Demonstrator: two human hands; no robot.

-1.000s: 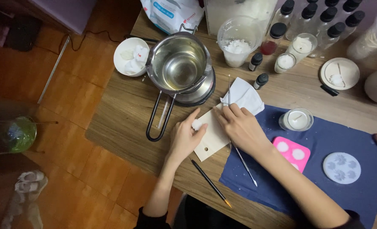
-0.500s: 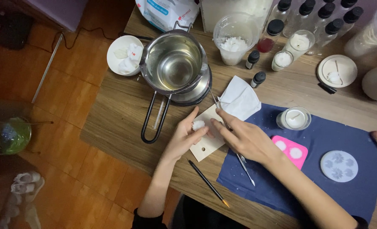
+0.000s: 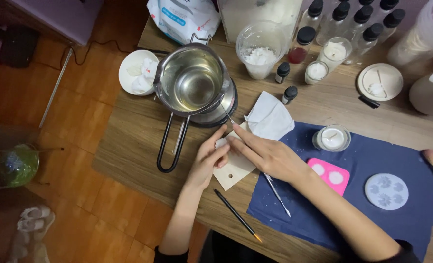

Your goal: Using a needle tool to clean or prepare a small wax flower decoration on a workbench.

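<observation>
Right hand [image 3: 267, 156] has slid its thin metal tool [image 3: 255, 163] up toward the pot [image 3: 192, 80]

Bare wood left of the pot handle [image 3: 170, 146], metal pot [image 3: 192, 80] and jars [image 3: 323, 58] crowding the far side, paintbrush [image 3: 237, 215] lying near the front edge.
</observation>
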